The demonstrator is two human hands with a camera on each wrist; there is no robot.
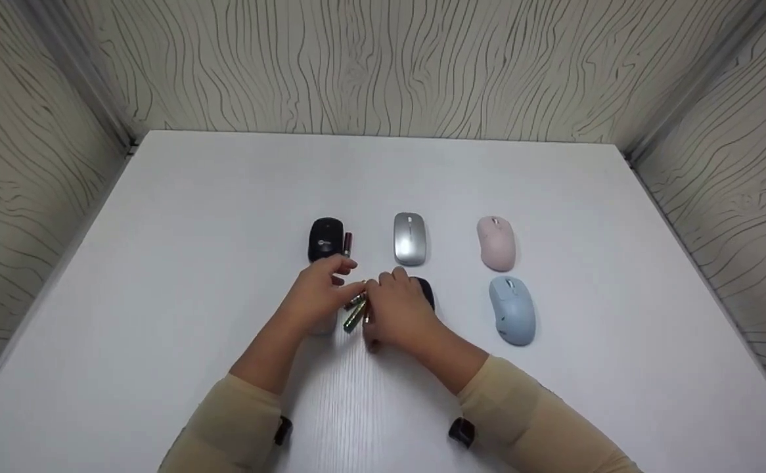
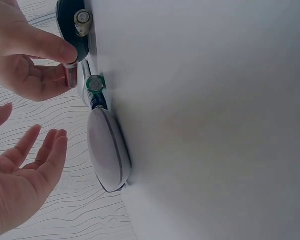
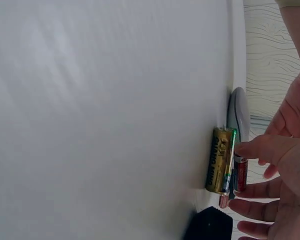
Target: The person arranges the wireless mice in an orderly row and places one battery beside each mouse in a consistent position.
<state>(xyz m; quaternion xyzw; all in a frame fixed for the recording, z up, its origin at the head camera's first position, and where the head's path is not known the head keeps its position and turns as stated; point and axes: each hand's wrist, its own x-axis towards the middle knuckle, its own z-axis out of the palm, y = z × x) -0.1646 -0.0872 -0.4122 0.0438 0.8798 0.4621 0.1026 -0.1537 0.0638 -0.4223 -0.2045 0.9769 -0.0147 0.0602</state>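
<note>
My right hand [image 1: 399, 305] pinches a red battery [image 3: 240, 175] between thumb and fingers, low over the table. Just to its left, my left hand [image 1: 314, 292] is spread with fingers loosely bent and nothing in them. A gold-and-green battery [image 1: 355, 317] lies between the hands, with another gold one [image 1: 355, 301] partly hidden behind it. A whitish mouse [image 1: 325, 325] shows below my left hand, mostly covered. Beneath my right hand a dark mouse [image 1: 426, 290] shows at its edge. One more dark red battery [image 1: 348, 242] lies beside a black mouse [image 1: 325, 238].
A silver mouse [image 1: 410, 240] lies beyond my hands at the middle. Off to the right are a pink mouse [image 1: 497, 243] and a light blue mouse [image 1: 514, 311]. The white table [image 1: 225, 190] ends at wood-patterned panels [image 1: 383, 66] at the back and both sides.
</note>
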